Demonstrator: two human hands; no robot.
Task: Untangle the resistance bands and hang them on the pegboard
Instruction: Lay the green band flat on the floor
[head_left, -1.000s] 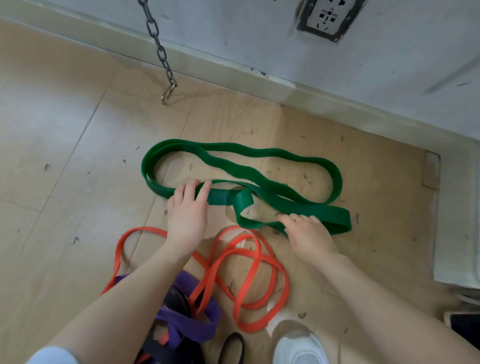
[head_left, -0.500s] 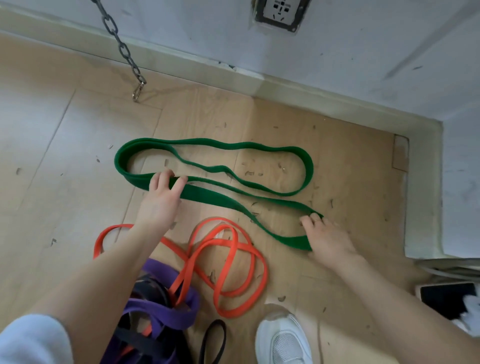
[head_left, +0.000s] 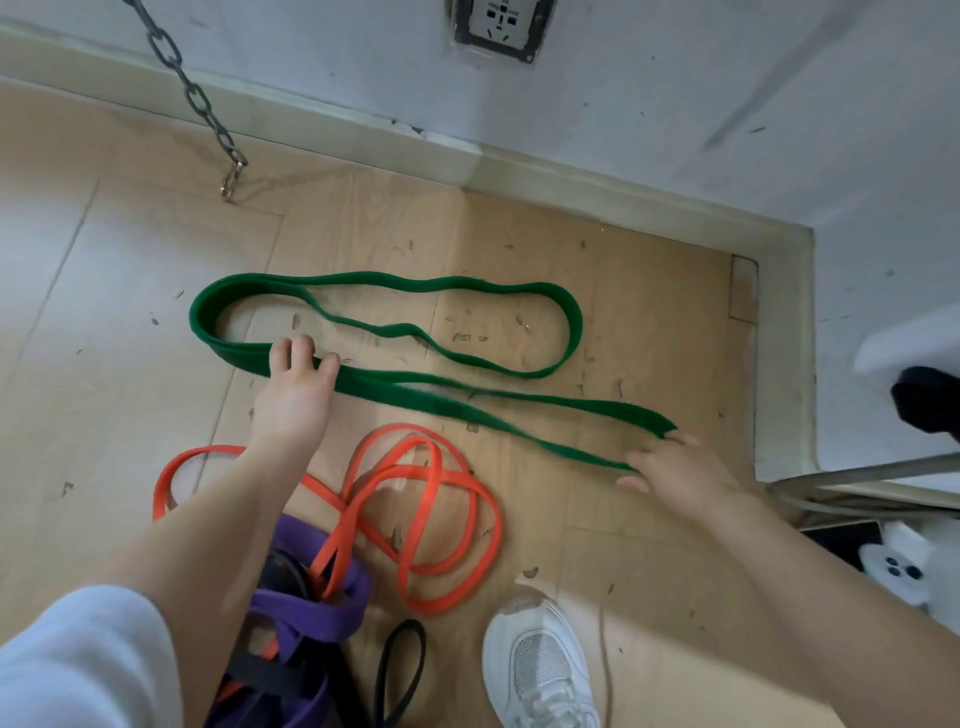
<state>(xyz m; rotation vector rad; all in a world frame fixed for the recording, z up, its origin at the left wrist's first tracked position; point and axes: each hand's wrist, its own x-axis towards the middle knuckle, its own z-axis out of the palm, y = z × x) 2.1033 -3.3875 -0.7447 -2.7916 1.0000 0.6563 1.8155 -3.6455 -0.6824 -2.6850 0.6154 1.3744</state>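
Green band (head_left: 457, 405): spread flat on the wooden floor (head_left: 623, 571) below the wall. Left hand (head_left: 296, 395): fingers fairly straight, pressing its left stretch. Right hand (head_left: 675, 473): blurred, fingers seemingly extended, touching the band's right end.

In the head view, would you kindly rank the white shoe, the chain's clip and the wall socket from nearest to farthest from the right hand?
From the right hand:
1. White shoe, below it, toward the person.
2. Wall socket, high on the wall.
3. Chain's clip, far left on the floor, slightly farther away.
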